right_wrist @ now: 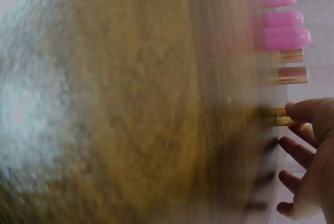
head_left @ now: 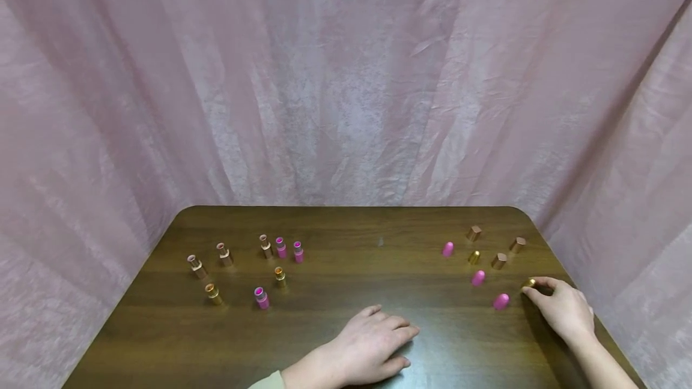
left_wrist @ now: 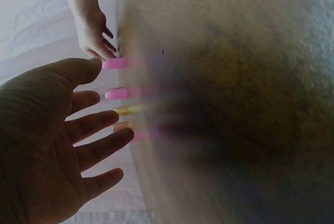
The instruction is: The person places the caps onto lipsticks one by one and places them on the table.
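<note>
At the table's right side my right hand (head_left: 564, 311) pinches a gold lipstick cap (head_left: 529, 283) between thumb and forefinger. The right wrist view shows this gold cap (right_wrist: 282, 117) standing on the table, its upper part covered by the fingertips. Just left of that hand stands a pink cap (head_left: 501, 301), with another pink cap (head_left: 478, 278) farther back. My left hand (head_left: 373, 344) rests on the table near the front middle, fingers spread, holding nothing. In the left wrist view its palm and spread fingers (left_wrist: 94, 125) show with nothing in them.
Rose-gold caps (head_left: 500, 261), a second gold cap (head_left: 474, 257) and a third pink cap (head_left: 448, 249) stand at the back right. On the left stand several uncapped lipstick tubes: rose-gold (head_left: 224, 254), gold (head_left: 213, 294) and pink (head_left: 262, 298). Pink curtains (head_left: 346, 89) surround the brown table (head_left: 346, 245).
</note>
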The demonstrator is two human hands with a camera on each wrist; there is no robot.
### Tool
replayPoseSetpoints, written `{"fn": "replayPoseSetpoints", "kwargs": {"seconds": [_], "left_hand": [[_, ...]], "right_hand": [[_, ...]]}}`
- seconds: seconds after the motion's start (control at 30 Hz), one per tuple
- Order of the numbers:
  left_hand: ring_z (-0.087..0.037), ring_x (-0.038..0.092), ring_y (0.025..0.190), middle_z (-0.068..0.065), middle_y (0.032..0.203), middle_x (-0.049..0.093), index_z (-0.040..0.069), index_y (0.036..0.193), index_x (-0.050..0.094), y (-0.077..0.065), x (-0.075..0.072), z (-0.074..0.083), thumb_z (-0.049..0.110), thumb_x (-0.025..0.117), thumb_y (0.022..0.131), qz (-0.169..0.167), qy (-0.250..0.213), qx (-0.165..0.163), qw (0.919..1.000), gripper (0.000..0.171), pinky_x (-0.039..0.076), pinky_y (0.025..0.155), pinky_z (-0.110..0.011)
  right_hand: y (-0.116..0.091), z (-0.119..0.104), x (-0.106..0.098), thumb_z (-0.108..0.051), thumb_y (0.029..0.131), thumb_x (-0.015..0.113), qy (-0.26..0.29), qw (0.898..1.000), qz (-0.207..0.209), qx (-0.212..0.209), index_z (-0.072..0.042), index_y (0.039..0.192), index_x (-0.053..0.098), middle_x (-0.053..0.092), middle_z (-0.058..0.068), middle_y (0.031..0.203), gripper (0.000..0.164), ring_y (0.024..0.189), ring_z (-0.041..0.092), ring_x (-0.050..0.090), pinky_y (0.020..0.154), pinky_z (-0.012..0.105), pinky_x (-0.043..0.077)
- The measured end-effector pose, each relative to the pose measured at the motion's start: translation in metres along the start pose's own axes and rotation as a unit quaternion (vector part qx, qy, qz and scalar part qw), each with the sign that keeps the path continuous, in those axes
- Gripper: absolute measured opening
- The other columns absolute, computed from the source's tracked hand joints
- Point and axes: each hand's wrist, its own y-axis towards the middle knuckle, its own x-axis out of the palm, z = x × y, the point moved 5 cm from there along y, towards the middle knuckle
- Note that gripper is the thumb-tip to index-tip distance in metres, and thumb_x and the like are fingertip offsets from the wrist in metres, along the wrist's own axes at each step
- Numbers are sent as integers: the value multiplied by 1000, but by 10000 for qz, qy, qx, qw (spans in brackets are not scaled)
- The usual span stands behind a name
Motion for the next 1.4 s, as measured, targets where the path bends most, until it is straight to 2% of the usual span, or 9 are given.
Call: {"fn": "replayPoseSetpoints", "kwargs": {"seconds": [0.13, 0.33, 0.6, 0.7, 0.8, 0.87, 1.07, 1.23, 1.4], "left_hand": [[-7, 60, 118, 13, 136, 61, 26, 144, 59, 0, 1, -1, 50, 63, 98, -113, 28, -33, 9999, 52, 45, 107, -48], [-6, 59, 120, 14, 139, 59, 27, 147, 55, 1, 3, 0, 52, 60, 100, -394, 65, -8, 9992, 54, 43, 109, -47], [-5, 59, 120, 15, 139, 59, 28, 147, 55, -4, 1, -3, 52, 61, 99, -393, 133, -47, 9991, 54, 43, 108, -45], [-6, 59, 120, 14, 137, 60, 27, 146, 56, -10, -1, -7, 50, 62, 99, -306, 63, -144, 9994, 53, 43, 108, -45], [-6, 60, 119, 13, 136, 61, 26, 145, 57, -17, -5, -13, 49, 63, 99, -177, -28, -246, 9995, 52, 44, 107, -47], [-6, 60, 119, 13, 135, 61, 25, 145, 57, -21, -8, -18, 49, 64, 98, -88, -107, -312, 9994, 53, 44, 107, -48], [-6, 58, 123, 11, 138, 60, 22, 146, 57, -35, -23, -33, 46, 66, 98, 157, -268, -544, 9980, 55, 43, 108, -49], [-9, 58, 125, 8, 138, 62, 20, 145, 57, -49, -41, -47, 43, 68, 97, 503, -127, -687, 9963, 55, 42, 110, -48], [-12, 58, 127, 5, 137, 63, 19, 144, 59, -67, -60, -65, 41, 68, 97, 868, -252, -1041, 9905, 53, 42, 111, -46]], "right_hand": [[1, -4, 0, -47, 99, 62, 87, 10000, -48, 0, 0, 128, 66, 58, 31, 133, 56, 117, 61, 50, 75, 65, 41], [-1, 0, -2, -43, 100, 63, 299, 9995, 110, -43, 2, 126, 65, 72, 20, 114, 52, 113, 53, 58, 72, 58, 40], [-6, 1, -8, -38, 99, 65, 501, 9983, 304, -59, 7, 121, 66, 72, 25, 110, 50, 106, 51, 62, 71, 51, 45], [-8, -7, -14, -38, 97, 69, 713, 9958, 552, -122, 5, 120, 68, 73, 24, 109, 49, 92, 16, 68, 70, 39, 44], [-11, -23, -20, -37, 96, 72, 1005, 9916, 760, -306, 2, 120, 69, 74, 20, 107, 46, 84, -17, 49, 66, 26, 41], [-14, -37, -23, -38, 96, 72, 1249, 9883, 771, -422, 1, 122, 68, 75, 13, 105, 47, 84, -23, 40, 65, 22, 41], [-23, -88, -26, -38, 96, 73, 2133, 9740, 502, -572, -3, 128, 67, 67, -24, 102, 48, 101, -19, 45, 80, 19, 38], [-30, -126, -14, -30, 96, 74, 2936, 9527, 92, -783, -5, 129, 67, 69, -17, 104, 42, 101, -8, 58, 81, 10, 44], [-38, -159, 9, -23, 96, 75, 3611, 9291, -288, -740, -4, 128, 68, 66, -7, 97, 38, 88, 3, 60, 73, 18, 49]]}}
